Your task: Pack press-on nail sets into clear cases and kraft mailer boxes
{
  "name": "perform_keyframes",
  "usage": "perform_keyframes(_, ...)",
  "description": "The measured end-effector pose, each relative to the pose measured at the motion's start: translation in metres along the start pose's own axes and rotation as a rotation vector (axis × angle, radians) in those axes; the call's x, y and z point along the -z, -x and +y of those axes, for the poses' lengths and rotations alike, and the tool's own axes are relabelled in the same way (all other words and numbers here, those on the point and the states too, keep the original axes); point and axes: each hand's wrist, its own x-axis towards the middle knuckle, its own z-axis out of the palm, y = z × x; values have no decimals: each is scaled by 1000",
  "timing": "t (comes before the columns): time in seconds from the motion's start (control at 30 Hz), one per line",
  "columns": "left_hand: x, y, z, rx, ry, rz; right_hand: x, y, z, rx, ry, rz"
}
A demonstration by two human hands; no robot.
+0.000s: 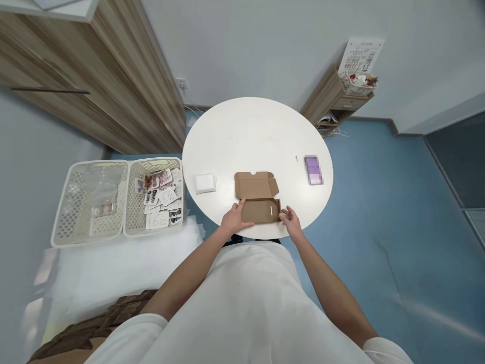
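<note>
A brown cardboard box (259, 211) lies at the near edge of the round white table, its lid (256, 186) folded back away from me. Inside the tray is a small white strip (271, 210). My left hand (234, 219) holds the box's left end, its thumb along the near wall and a finger at the far left corner. On the other side, the bent fingers of my right hand (290, 221) grip the box's right end wall. Part of that wall is hidden by the fingertips.
On the white table (257, 136) are a white packet (205, 183) at left, a purple package (313, 170) at right and a small dark item (296, 158). Two white baskets stand left; the nearer basket (128, 202) holds printed cards (161, 197). A wooden cabinet (329, 96) stands behind right.
</note>
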Motion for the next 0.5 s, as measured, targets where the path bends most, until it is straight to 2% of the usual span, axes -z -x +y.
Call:
perform_keyframes(0.13, -3, -2, 9, 12, -10, -35, -8, -9, -15, 9, -57, 17)
perform_keyframes(0.33, -12, -2, 20, 25, -11, -42, -7, -24, -22, 21, 231, 48)
perform_keyframes(0.5, -21, -5, 28, 39, 4, -27, -2, -31, -16, -17, 331, 28)
